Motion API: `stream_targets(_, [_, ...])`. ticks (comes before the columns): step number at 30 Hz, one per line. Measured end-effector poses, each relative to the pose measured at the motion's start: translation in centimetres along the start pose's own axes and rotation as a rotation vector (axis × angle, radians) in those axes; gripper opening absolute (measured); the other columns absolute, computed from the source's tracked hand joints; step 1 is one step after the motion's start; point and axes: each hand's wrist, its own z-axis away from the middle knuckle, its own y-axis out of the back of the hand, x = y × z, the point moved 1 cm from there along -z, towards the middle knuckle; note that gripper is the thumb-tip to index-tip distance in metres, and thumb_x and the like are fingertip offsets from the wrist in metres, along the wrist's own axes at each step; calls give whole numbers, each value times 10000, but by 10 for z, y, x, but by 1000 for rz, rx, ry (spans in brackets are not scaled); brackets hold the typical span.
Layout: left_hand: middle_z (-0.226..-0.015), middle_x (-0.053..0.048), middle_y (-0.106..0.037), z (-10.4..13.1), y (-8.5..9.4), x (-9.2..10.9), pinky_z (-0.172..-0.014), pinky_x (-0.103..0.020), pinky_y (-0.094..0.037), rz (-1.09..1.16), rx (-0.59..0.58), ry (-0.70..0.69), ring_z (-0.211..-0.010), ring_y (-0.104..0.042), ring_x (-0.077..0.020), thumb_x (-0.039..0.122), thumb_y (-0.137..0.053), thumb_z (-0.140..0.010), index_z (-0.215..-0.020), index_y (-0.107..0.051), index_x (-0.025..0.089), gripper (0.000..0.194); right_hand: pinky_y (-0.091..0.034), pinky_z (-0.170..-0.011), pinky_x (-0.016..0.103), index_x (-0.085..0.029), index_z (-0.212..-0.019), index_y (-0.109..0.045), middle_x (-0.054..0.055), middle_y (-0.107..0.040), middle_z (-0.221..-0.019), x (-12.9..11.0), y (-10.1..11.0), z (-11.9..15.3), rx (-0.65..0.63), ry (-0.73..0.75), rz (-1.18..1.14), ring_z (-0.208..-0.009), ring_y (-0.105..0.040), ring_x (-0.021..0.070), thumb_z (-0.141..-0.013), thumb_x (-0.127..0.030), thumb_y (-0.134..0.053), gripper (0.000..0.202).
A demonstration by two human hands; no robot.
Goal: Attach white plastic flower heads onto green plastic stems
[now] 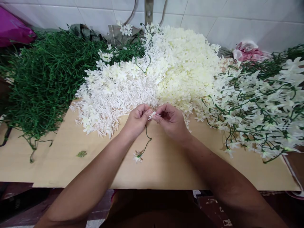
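hands joining a flower to a stem at the board's middle

item: left hand [137,120], fingers closed, pinching the top of a thin green stem [147,139]. the stem hung down from the fingertips and curved toward the near edge of the board [59,164], ending in a small white bloom [137,156] that lay on the wood.

item: right hand [171,122], fingers curled shut, gripping a small white flower [152,115] by its thin peg. the flower sat between the two hands, touching the left fingertips, just in front of the piles.

item: white flower pile [114,95], loose blooms with pegs, at the board's far middle, left of the hands.

item: cream petal pile [187,66], touching the white pile on its right, reaching back to the tiled wall [249,22].

item: green stem heap [45,79], bare, at the far left corner, spilling over the left edge.

item: finished sprays [263,104], stems with flowers on, heaped at the right edge.

item: pink bag [13,30], far left corner, behind the green heap.

item: pink wrapper [247,52], against the wall, behind the sprays.

item: one green leaf scrap [81,154], alone on bare wood, near left of the arms.
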Motion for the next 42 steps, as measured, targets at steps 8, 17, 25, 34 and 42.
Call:
stream_targets(8, [-536,38,-505,1,-2,3,-553,-229,-368,116,-26,114,-537,-439,-90,337,-710,-766,-616,-540,182,274,-467,-589,256,-192,-726,-562,-36,-582,-624,-4,1,-3,-66,-96,-153,-582,-515,86,-730,-549,-758,407])
stream_targets(17, [-549,49,-500,0,-1,-1,-526,-216,-369,202,58,119,-527,-437,-79,355,-767,-709,-620,-519,183,314,-496,-632,250,-192,-792,-603,-17,-636,-728,0,-4,-2,-145,-218,-234,-630,-553,83,-676,-540,-806,419])
stream_targets(25, [-528,56,-521,2,-7,-5,-496,-238,-417,141,63,20,-470,-469,-89,425,-730,-760,-659,-483,208,344,-414,-600,241,-187,-663,-569,-57,-537,-586,4,-12,3,-67,-250,-268,-587,-472,77,-696,-487,-803,382])
stream_targets(34, [-521,62,-483,6,-8,-5,-537,-258,-432,170,73,84,-493,-494,-109,396,-672,-803,-689,-477,217,288,-355,-541,242,-192,-675,-531,-52,-508,-576,5,-12,4,-157,-320,-393,-547,-424,76,-739,-506,-751,389])
stream_targets(42, [-597,33,-492,6,1,3,-587,-271,-336,-264,227,-178,-585,-419,-121,259,-661,-802,-662,-506,209,214,-371,-543,249,-204,-725,-505,-50,-490,-657,-10,-10,10,147,-16,303,-570,-424,81,-744,-377,-758,307])
